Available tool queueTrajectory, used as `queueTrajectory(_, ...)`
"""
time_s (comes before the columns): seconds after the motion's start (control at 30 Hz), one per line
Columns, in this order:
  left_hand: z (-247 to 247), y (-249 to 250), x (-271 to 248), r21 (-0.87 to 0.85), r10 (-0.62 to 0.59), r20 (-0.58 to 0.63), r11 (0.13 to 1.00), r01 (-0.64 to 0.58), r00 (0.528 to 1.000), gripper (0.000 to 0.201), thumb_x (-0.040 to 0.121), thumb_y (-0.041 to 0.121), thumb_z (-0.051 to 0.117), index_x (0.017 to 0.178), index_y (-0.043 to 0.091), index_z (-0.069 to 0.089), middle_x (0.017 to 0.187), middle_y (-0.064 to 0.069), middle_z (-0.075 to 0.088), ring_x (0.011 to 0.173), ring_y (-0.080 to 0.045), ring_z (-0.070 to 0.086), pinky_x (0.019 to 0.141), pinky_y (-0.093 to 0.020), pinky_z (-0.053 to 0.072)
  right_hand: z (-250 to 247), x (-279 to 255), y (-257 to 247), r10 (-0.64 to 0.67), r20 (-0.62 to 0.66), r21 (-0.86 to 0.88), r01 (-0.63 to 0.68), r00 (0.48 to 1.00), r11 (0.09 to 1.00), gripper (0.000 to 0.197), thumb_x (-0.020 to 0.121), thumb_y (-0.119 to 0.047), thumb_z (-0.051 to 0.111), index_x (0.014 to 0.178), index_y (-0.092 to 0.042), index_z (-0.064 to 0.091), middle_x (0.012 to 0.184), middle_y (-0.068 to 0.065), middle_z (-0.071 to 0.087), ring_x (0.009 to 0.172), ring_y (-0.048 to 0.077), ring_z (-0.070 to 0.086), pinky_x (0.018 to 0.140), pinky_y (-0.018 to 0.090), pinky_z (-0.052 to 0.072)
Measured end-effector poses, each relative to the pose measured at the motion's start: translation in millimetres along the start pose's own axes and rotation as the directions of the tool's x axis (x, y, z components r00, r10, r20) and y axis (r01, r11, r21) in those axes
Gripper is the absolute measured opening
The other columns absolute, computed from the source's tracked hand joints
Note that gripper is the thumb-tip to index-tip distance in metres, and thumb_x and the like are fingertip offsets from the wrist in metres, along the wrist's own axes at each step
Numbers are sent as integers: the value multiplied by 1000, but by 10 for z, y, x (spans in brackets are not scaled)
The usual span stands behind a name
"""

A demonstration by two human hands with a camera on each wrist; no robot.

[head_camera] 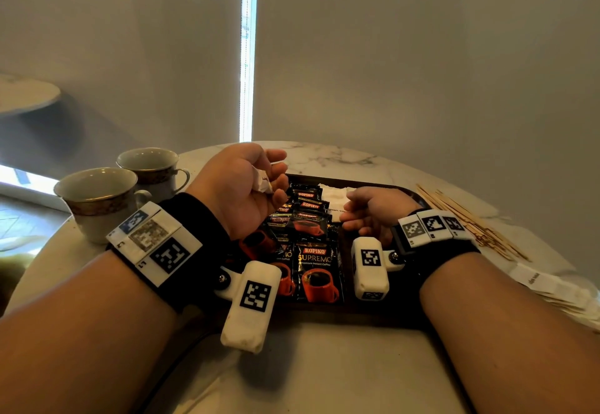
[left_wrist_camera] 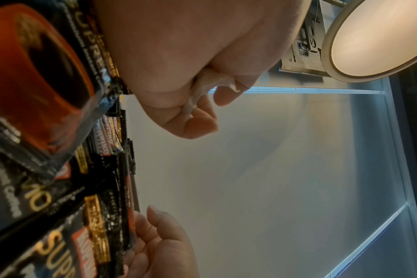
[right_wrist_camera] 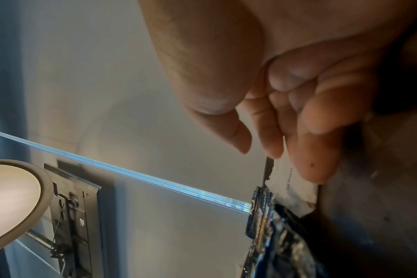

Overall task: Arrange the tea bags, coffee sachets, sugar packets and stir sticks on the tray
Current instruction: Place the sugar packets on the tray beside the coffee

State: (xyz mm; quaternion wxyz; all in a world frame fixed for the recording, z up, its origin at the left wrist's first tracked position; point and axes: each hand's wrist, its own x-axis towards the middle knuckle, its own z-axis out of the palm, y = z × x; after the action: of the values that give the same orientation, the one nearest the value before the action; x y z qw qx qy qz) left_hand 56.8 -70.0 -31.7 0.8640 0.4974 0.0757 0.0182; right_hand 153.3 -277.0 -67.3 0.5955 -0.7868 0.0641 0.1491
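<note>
My left hand (head_camera: 242,186) pinches a crumpled white packet (head_camera: 263,183), its print unreadable. My right hand (head_camera: 373,210) hovers loosely curled, palm hidden. Below, glossy black coffee sachets (head_camera: 313,261) overlap on the dark tray (head_camera: 373,313); thin wooden stir sticks (head_camera: 470,222) lie on the marble counter (head_camera: 324,371).

A: Backdrop noted: two pale roller blinds (head_camera: 406,56) drawn full height, narrow vertical strip of daylight (head_camera: 248,49) between them.

B: Confirmed. Bright patch of window (head_camera: 19,183) low at left as well. Overall light dim, warm.

A: Surface (head_camera: 324,157) round, white marble with grey veining. Second round marble top (head_camera: 26,92) farther off at left, near the blind.

B: From wrist views: round ceiling lamp (left_wrist_camera: 379,37) lit, cream glow, dark bracket (right_wrist_camera: 71,216) just beside it. Floor too blurred to record.
</note>
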Motion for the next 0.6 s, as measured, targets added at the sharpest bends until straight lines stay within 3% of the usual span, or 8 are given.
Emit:
queueTrajectory(0.23, 3, 3, -5, -8, -7, 5, 1000, 7, 1000, 33, 86, 2, 35, 105, 5, 62, 79, -7, 57, 60, -15, 55, 47, -24, 46, 1, -34, -5, -6, 5, 3, 6, 1000, 1000, 29, 102, -29, 51, 87, -7, 61, 78, 10, 70, 58, 17, 68, 46, 22, 46)
queueTrajectory(0.43, -2, -9, -27, 37, 12, 74, 999, -15, 997, 45, 91, 14, 32, 116, 6, 68, 89, -9, 54, 71, -21, 54, 56, -30, 46, -9, -11, -9, -37, -35, 75, 39, 999, 996, 25, 98, -30, 55, 82, -12, 63, 72, 5, 70, 49, 13, 61, 42, 23, 38)
queueTrajectory(0.53, 26, -2, -48, 55, 32, 80, 998, -36, 996, 47, 94, 16, 29, 122, 8, 66, 93, -11, 50, 69, -20, 46, 56, -31, 40, -14, -12, -72, -103, -69, 189, 114, 992, 975, 20, 96, -23, 58, 80, -11, 61, 65, 4, 61, 45, 12, 49, 39, 22, 32)
queueTrajectory(0.6, 33, 7, -44, 36, 28, 77, 999, -31, 997, 46, 95, 17, 29, 126, 9, 63, 89, -9, 47, 65, -18, 44, 55, -30, 35, -5, -63, -149, -170, -67, 269, 182, 983, 946, 7, 93, -11, 60, 87, -8, 61, 70, 5, 57, 50, 13, 48, 40, 22, 32)
